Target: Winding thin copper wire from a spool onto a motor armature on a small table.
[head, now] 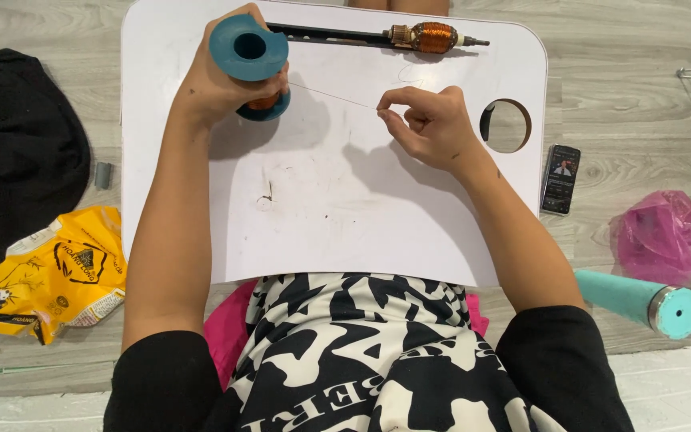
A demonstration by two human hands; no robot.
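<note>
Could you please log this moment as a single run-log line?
left hand: holds blue spool | right hand: pinches thin wire from spool | surface: white lap table | behind: motor armature

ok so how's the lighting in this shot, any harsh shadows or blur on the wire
Head view: even, soft light; faint shadows lie under the left hand and right hand on the white tray. No strong glare. The thin wire between the blue spool and the fingers is sharp but barely visible. Edges bow slightly.
</note>
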